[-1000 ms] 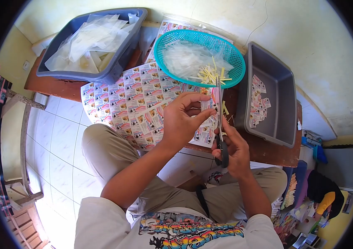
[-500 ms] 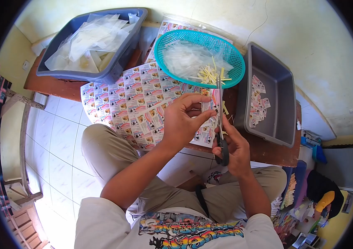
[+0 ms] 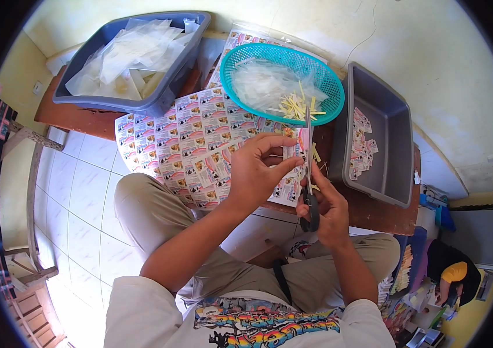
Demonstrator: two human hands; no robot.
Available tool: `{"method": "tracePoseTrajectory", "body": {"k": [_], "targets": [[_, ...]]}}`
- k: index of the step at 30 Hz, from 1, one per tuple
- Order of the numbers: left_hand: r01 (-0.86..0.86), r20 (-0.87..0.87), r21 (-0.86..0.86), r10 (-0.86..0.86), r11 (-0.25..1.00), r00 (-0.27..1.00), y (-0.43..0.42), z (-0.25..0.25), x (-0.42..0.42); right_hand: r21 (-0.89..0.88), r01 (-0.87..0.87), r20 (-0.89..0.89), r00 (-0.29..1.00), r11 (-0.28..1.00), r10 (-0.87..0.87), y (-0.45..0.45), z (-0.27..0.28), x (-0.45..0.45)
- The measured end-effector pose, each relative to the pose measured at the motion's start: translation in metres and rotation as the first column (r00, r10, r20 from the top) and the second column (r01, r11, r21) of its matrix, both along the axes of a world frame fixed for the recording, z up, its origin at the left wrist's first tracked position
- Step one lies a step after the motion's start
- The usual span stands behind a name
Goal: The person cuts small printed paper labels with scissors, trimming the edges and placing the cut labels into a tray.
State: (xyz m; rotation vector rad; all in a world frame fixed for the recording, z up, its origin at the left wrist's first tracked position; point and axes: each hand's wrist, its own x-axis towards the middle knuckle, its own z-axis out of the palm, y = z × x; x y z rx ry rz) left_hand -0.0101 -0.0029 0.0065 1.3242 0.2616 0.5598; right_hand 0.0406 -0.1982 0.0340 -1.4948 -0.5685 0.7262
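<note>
Between its thumb and fingers, my left hand (image 3: 259,165) pinches a small printed label (image 3: 294,152). My right hand (image 3: 326,211) is wrapped round the dark handles of the scissors (image 3: 310,194), whose blades point away from me along the label's right edge. Printed label sheets (image 3: 177,142) lie beneath and left of my hands. Beyond them stands a turquoise basket (image 3: 236,104) holding clear plastic bags (image 3: 269,84) and thin yellow strips (image 3: 297,108). Some strips also lie beside the scissors.
At the right, a grey bin (image 3: 391,133) holds cut labels (image 3: 362,148). A blue-grey tub (image 3: 159,104) of translucent plastic sheets (image 3: 136,55) stands at the back left. Another person (image 3: 452,269) is at the far lower right, near piled items.
The view has shifted slightly, so the basket and tub appear a little further right. Both hands keep nearly the same pose on the label and scissors. The other person's arm has moved.
</note>
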Motion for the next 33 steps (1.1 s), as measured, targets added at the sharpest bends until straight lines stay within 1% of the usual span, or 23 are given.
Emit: {"method": "tracePoseTrajectory", "body": {"k": [3,5,9,12,14,15,16,17,18,20,21,23,24,26,27,29,30,32,33], "targets": [[0.004,-0.029,0.023,-0.003,1.000,1.000,-0.002,0.003,-0.002,-0.019,0.013,0.052,0.999,1.000,-0.012,0.000,0.003,0.003],[0.008,-0.024,0.023,-0.007,1.000,1.000,-0.002,0.001,-0.002,0.015,0.022,0.037,0.999,1.000,-0.023,-0.002,0.003,0.006],[-0.005,-0.019,0.051,0.006,0.999,1.000,0.000,-0.004,-0.001,0.018,0.024,-0.019,1.000,1.000,-0.024,-0.007,-0.002,0.012],[0.000,-0.012,0.054,0.001,0.999,1.000,0.001,-0.004,-0.002,-0.012,0.022,-0.005,1.000,1.000,-0.022,-0.010,-0.008,0.014],[0.000,-0.001,0.029,0.000,1.000,1.000,0.001,-0.005,-0.002,-0.113,-0.021,0.055,0.998,0.993,0.027,-0.014,-0.014,0.014],[0.002,-0.002,0.028,-0.002,1.000,1.000,0.001,-0.006,-0.002,-0.113,-0.020,0.054,0.998,0.993,0.026,-0.015,-0.013,0.015],[0.001,0.012,0.033,-0.002,0.999,1.000,0.002,-0.008,-0.001,-0.270,-0.034,0.242,0.965,0.962,0.102,-0.016,-0.012,0.016],[0.001,0.027,0.038,-0.002,0.999,1.000,0.002,-0.010,0.000,-0.420,-0.015,0.406,0.891,0.907,0.202,-0.017,-0.012,0.017],[0.004,0.026,0.038,-0.005,0.999,1.000,0.002,-0.010,0.000,-0.420,-0.012,0.406,0.892,0.908,0.199,-0.017,-0.013,0.017],[0.015,0.038,0.000,-0.015,1.000,0.999,0.001,-0.010,0.003,-0.514,0.047,0.632,0.695,0.857,0.342,-0.018,-0.017,0.018],[0.019,0.040,0.001,-0.019,1.000,0.999,0.000,-0.009,0.004,-0.513,0.051,0.634,0.695,0.857,0.338,-0.018,-0.020,0.017],[0.018,0.033,-0.047,-0.017,0.999,0.999,-0.002,-0.008,0.005,-0.531,0.061,0.545,0.788,0.845,0.285,-0.018,-0.027,0.015],[0.024,0.035,-0.045,-0.022,0.999,0.999,-0.003,-0.008,0.006,-0.530,0.067,0.547,0.789,0.846,0.280,-0.020,-0.032,0.017],[0.007,-0.017,0.030,-0.006,1.000,1.000,-0.003,-0.010,0.008,-0.580,0.109,0.591,0.738,0.807,0.325,-0.022,-0.043,0.020],[0.013,-0.014,0.036,-0.013,0.999,1.000,-0.004,-0.011,0.008,-0.574,0.116,0.596,0.738,0.810,0.317,-0.021,-0.043,0.020],[0.015,-0.018,0.019,-0.014,1.000,1.000,-0.005,-0.011,0.009,-0.628,0.160,0.624,0.688,0.761,0.370,-0.018,-0.043,0.020],[0.020,-0.014,0.026,-0.019,0.999,1.000,-0.005,-0.011,0.010,-0.622,0.166,0.629,0.688,0.765,0.362,-0.017,-0.044,0.021],[0.017,0.016,-0.024,-0.017,1.000,1.000,-0.005,-0.010,0.010,-0.680,0.187,0.635,0.633,0.709,0.442,-0.017,-0.049,0.022],[0.021,0.019,-0.020,-0.021,1.000,1.000,-0.005,-0.009,0.010,-0.676,0.191,0.639,0.633,0.711,0.437,-0.017,-0.052,0.022]]}}
